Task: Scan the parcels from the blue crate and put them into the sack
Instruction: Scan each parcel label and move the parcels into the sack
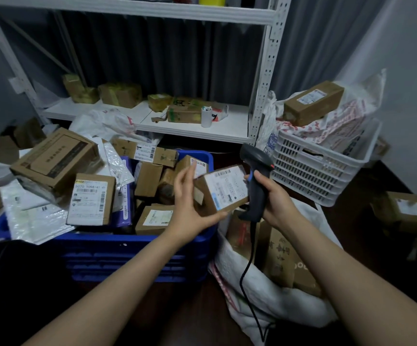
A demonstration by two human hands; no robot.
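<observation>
Cardboard-brown and white-labelled, the small parcel [223, 189] is held in the left hand [190, 206], thumb beneath and fingers raised behind its end. Just beside its right edge, the black scanner [258, 168] is gripped by the handle in the right hand [276, 198]. The white sack [272, 298] is seen below both grips, the blue crate [137, 245] down-left of them.

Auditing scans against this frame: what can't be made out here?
Head view:
- parcel label, in the left hand: print blurred.
- scanner window: turned away from the camera.
- sack contents: mostly hidden by its folds.
- blue crate, lower parcels: buried under upper ones.
</observation>
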